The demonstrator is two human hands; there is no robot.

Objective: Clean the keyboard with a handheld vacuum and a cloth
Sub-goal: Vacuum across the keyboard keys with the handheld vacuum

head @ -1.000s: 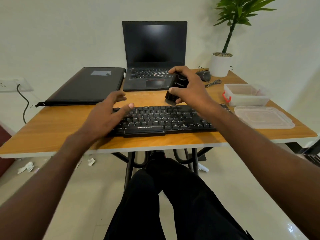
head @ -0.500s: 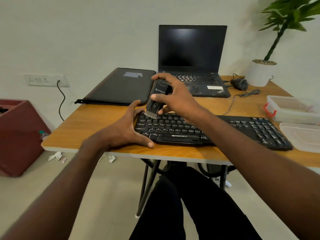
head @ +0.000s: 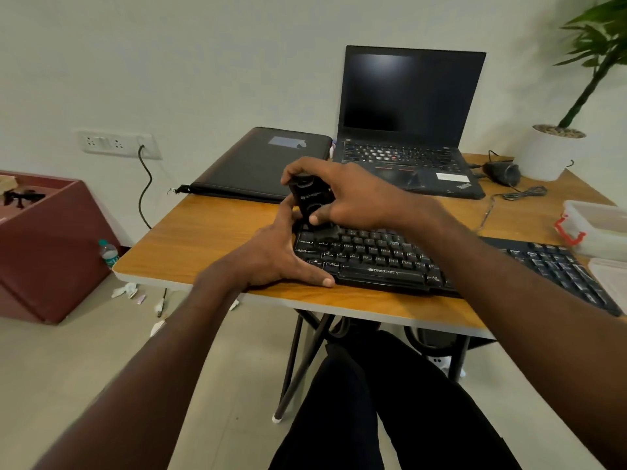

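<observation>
Black keyboard (head: 407, 259) lies along the near edge of a wooden counter (head: 203, 239). At its far left corner, the right hand (head: 349, 195) holds a small black handheld vacuum (head: 310, 200) upright, fingers curled around it. The left hand (head: 271, 256) braces the keyboard's left end, fingers spread. No cloth is visible. Pressing too hard could likely pop a keycap or push the keyboard off the edge.

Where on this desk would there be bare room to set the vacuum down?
Bare wood lies left of the black keyboard, in front of the black zip sleeve, by the wooden desk's left edge. The right side is crowded: clear plastic box, black mouse, cable.
</observation>
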